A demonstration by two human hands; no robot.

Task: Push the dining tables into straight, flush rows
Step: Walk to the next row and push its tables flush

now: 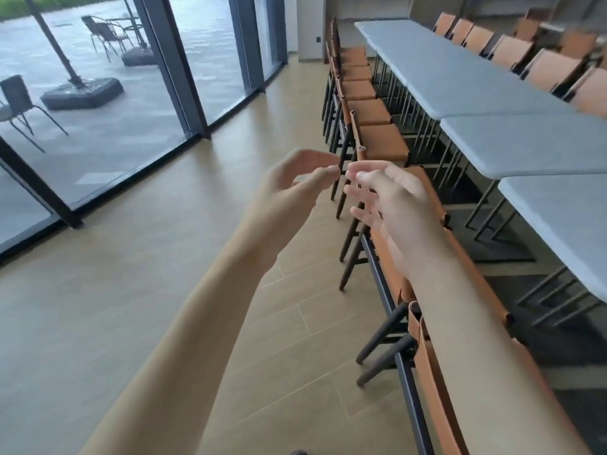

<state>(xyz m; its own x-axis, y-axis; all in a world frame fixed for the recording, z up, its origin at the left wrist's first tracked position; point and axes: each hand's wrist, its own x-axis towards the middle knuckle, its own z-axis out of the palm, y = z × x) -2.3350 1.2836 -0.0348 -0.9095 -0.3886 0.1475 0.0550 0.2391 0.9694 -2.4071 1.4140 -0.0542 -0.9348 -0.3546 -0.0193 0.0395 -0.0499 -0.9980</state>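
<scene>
Likely the tables, at two o'clock, are light, stiff folding ones; push at an edge. Left hand and right hand hover loose-fingered, empty.

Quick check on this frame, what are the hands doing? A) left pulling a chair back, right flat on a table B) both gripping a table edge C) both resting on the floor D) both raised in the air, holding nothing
D: the left hand and right hand hang in the air above the floor and the row of chairs, fingers loosely curved, clear of the tables.
</scene>
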